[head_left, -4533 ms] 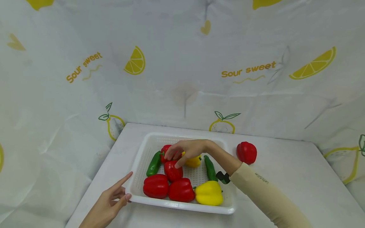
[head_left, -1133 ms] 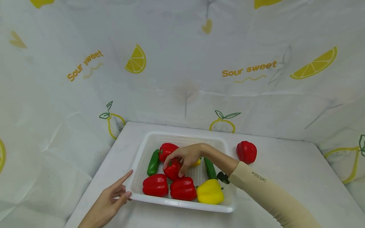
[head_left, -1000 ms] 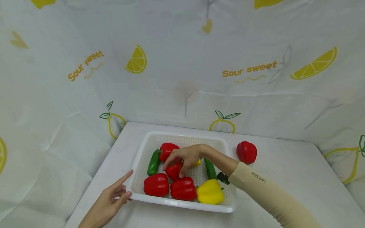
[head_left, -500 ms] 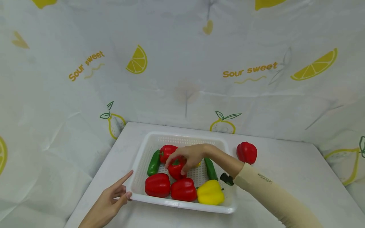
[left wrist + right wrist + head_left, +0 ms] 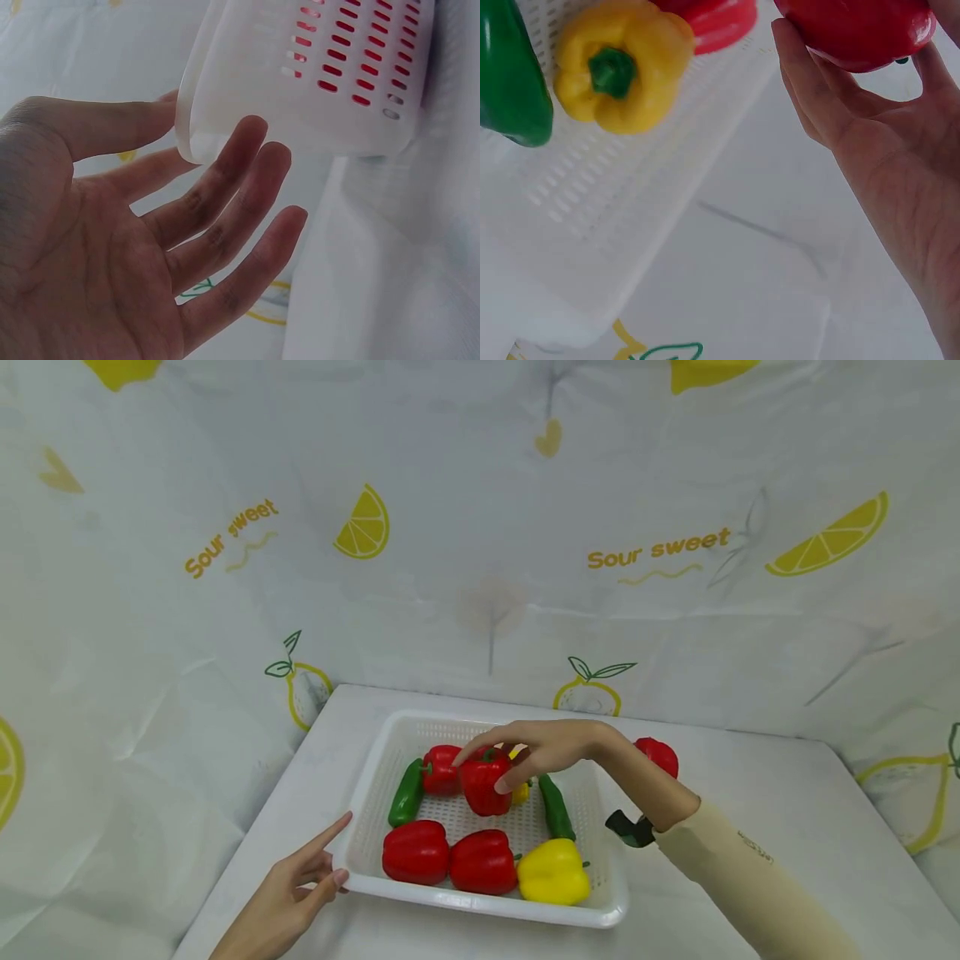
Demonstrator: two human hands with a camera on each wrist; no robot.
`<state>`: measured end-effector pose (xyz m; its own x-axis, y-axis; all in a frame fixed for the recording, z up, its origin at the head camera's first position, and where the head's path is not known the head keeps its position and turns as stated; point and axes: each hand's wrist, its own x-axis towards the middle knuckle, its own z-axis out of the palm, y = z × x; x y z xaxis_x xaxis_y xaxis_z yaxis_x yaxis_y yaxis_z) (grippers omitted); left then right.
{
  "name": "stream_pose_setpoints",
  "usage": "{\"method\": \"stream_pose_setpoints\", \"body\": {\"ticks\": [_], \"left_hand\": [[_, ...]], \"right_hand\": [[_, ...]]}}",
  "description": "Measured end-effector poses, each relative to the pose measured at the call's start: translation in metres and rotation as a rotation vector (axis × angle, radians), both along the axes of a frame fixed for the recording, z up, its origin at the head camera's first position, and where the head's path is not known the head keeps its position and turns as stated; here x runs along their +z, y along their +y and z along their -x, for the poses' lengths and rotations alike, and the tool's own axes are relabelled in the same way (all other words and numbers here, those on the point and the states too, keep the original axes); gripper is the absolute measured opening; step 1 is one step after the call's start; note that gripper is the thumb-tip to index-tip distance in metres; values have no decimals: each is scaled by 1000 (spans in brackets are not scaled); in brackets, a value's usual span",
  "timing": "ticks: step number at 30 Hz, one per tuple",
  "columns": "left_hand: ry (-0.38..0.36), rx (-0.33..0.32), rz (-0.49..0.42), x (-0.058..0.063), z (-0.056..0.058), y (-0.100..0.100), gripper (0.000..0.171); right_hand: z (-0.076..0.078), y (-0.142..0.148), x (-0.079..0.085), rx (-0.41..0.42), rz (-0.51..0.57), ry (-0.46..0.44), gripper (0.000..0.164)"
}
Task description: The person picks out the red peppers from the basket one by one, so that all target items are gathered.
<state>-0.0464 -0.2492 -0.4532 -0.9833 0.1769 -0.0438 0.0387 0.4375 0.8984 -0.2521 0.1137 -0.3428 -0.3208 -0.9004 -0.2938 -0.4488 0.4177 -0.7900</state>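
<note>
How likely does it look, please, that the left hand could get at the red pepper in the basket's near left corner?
Probably yes: the left hand is at that corner of the basket and nothing covers the red pepper; only the basket's side stands between them.

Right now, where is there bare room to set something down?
The table is bare right of the loose red pepper and left of the basket, beyond the left hand. Crowded: the front row inside, with two red peppers and a yellow pepper.
</note>
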Motion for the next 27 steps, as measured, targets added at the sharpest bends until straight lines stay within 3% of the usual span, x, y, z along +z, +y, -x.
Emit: {"method": "stream_pose_setpoints", "body": {"ticks": [8, 16, 23, 27], "left_hand": [[-18, -11, 5, -1, 1, -1, 72], [-31, -20, 8, -2, 0, -1, 73], [-42, 9, 6, 1, 1, 1, 73], [-28, 18, 3, 1, 0, 1, 72]], "right_hand": [[-8, 36, 17, -133, 104, 12, 59], [-24, 80, 11, -255, 249, 66, 55], [-38, 117, 4, -281, 441, 135, 53], [-47, 132, 4, -347, 452, 145, 53]]}}
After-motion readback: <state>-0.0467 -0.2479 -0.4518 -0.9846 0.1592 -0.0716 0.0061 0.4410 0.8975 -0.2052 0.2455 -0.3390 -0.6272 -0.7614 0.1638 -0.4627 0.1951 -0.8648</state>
